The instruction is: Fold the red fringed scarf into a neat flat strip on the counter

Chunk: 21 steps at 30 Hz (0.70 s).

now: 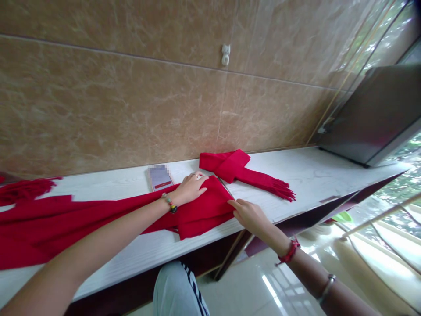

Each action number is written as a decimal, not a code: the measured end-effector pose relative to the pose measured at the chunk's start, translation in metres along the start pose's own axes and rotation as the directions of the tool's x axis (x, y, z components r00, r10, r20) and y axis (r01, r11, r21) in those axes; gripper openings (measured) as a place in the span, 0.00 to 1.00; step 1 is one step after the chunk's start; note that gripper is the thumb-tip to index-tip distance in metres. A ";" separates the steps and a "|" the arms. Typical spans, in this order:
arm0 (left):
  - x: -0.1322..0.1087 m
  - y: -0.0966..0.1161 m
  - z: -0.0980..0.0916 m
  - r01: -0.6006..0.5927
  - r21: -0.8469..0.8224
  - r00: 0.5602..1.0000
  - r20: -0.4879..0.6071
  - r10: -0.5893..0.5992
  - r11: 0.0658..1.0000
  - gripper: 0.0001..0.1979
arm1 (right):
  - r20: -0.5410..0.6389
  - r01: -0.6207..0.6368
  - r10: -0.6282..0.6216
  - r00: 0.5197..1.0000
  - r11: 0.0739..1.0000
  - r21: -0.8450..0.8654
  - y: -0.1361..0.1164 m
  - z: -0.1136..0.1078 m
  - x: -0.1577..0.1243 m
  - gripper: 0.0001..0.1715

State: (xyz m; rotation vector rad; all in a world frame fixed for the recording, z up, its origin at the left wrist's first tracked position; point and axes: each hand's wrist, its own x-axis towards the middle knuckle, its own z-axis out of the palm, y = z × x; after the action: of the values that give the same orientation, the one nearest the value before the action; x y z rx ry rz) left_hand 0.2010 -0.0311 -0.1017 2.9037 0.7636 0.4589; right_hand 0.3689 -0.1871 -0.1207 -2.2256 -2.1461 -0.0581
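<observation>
A long red scarf [108, 214] lies across the white tabletop, its right end folded over into a broad flap. My left hand [190, 189] rests on top of that flap near its back edge, fingers stretched and thumb apart. At the flap's right edge, my right hand [247, 215] pinches the cloth between thumb and fingers. Just behind lies a smaller red scarf [243, 169], crossed over itself, with its fringe pointing right. Red fringe [28, 189] also shows at the far left; I cannot tell which scarf it belongs to.
A phone [159, 177] lies behind my left wrist. The white tabletop [312, 175] runs along a brown marbled wall [131, 109] with a small white cat-shaped hook [225, 55]. A dark box-like appliance [368, 114] stands at the right end. My knee [177, 289] is below the front edge.
</observation>
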 end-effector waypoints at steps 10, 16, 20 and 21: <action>-0.156 -0.020 -0.021 0.100 0.408 0.950 0.231 -0.208 0.907 0.20 | -0.088 0.103 -0.114 0.990 0.987 -0.127 0.005 -0.002 0.013 0.19; -0.143 -0.030 -0.041 0.078 0.488 0.957 0.207 -0.202 0.869 0.19 | -0.247 0.112 -0.136 0.959 0.988 -0.109 0.010 -0.007 0.016 0.22; -0.130 -0.011 -0.073 0.152 0.463 0.975 0.075 -0.210 0.873 0.19 | -0.356 0.132 -0.136 0.924 0.991 -0.038 0.019 -0.008 0.017 0.23; -0.130 -0.003 -0.075 0.158 0.450 0.976 0.066 -0.210 0.879 0.20 | -0.375 0.124 -0.123 0.919 0.992 -0.022 0.022 -0.005 0.017 0.24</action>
State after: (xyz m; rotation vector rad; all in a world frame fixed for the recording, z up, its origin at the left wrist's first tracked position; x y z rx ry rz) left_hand 0.0685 -0.0909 -0.0654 3.1753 1.2591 0.1040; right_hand 0.3919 -0.1709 -0.1151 -1.8819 -2.0612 -0.4493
